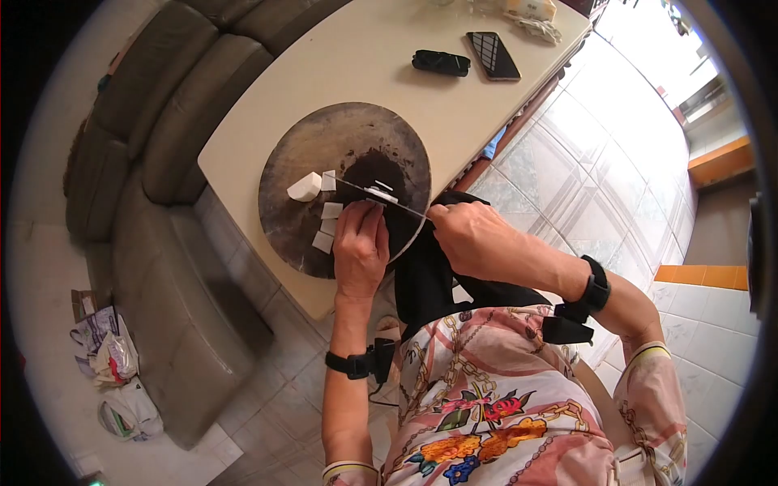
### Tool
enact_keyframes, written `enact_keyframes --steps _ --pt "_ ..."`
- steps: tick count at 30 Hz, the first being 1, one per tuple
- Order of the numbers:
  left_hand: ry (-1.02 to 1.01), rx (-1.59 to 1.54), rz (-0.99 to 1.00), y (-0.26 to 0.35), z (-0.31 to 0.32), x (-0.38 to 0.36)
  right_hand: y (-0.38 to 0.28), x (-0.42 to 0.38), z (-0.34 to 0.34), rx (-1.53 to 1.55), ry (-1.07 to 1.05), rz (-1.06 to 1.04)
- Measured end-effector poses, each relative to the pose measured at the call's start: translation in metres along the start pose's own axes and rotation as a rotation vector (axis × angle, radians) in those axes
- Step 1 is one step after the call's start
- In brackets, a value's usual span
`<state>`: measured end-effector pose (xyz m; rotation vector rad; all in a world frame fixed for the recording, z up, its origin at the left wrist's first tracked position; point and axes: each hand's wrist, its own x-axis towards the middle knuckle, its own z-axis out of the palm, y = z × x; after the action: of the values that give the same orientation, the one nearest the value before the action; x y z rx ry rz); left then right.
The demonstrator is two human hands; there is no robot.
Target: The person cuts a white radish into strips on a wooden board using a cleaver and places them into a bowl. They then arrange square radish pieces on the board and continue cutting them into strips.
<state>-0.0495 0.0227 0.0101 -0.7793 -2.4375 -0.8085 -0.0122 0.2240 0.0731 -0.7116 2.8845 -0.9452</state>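
A round dark wooden chopping board (pixel 296 146) lies at the table's near end, wet and darkened around its middle. My right hand (pixel 474 239) is closed round the handle of a knife (pixel 405 208), whose thin blade shows almost edge-on across the board. Bent fingers of my left hand (pixel 359 243) press together on a piece of white food (pixel 381 193), right beside the blade. Left of that hand lie a thick white chunk (pixel 305 187) and several flat, squarish slices, one slice (pixel 328 181) near the chunk and another slice (pixel 322 241) by my wrist.
A cream table (pixel 365 61) carries the board. Farther back on it are a black case (pixel 441 62), a phone (pixel 493 56) and a tissue pack (pixel 531 10). A grey leather sofa (pixel 194 283) runs along the left, with bags (pixel 113 352) on the floor beyond it.
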Motion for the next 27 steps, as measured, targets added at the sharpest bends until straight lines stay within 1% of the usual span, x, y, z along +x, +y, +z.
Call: enact_keyframes --steps 5,7,14,16,20,22,27 --pt "-0.02 0.01 -0.022 0.0 -0.001 0.0 -0.008 -0.009 -0.016 0.048 -0.097 -0.005" --pt "-0.022 0.008 -0.024 0.001 -0.002 0.001 -0.009 -0.007 -0.018 0.007 -0.157 0.03" --pt "-0.02 -0.001 -0.02 0.001 -0.001 0.0 -0.005 0.009 -0.002 -0.011 -0.097 -0.013" --pt "-0.013 0.0 -0.015 0.001 -0.001 0.0 0.0 0.011 0.003 -0.01 -0.028 0.013" --pt "0.001 -0.009 -0.024 0.001 0.0 0.0 0.002 0.001 -0.012 0.069 -0.039 0.051" --pt "-0.01 -0.013 -0.026 0.003 -0.002 0.001 -0.002 -0.003 -0.021 0.09 -0.158 0.034" --pt "-0.008 0.006 -0.019 0.0 0.0 0.0 0.003 -0.004 -0.025 0.098 -0.17 0.016"
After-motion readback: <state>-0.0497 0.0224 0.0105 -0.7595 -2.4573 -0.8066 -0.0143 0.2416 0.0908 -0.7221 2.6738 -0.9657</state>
